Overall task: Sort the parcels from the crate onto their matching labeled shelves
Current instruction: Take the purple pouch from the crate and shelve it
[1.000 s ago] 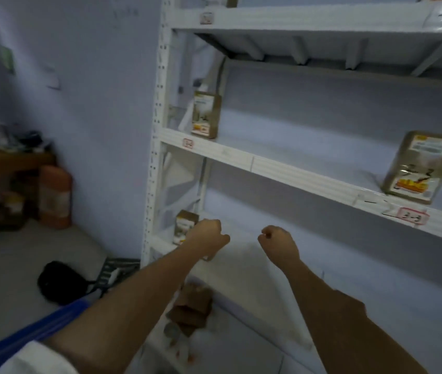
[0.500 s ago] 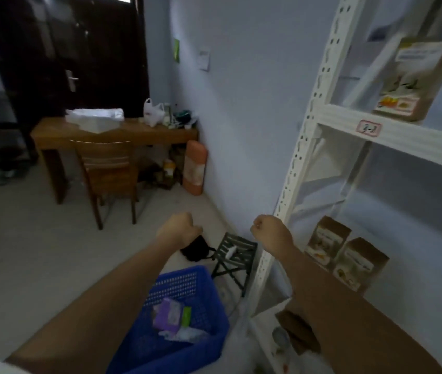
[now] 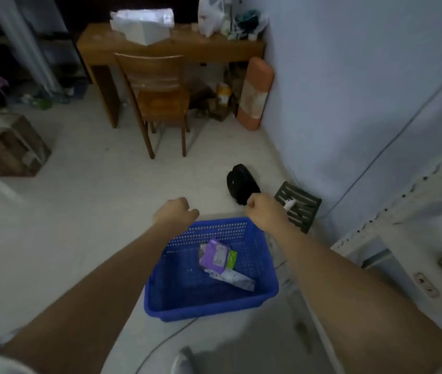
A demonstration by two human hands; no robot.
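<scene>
The view has swung from the shelving down to the blue crate, its purple parcel and white parcel inside. Left hand and right hand hover clenched, empty. Beyond: wooden chair, black bag.

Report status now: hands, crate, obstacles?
Left hand and right hand fisted, empty, above crate. Parcels inside. Nothing blocking.
</scene>
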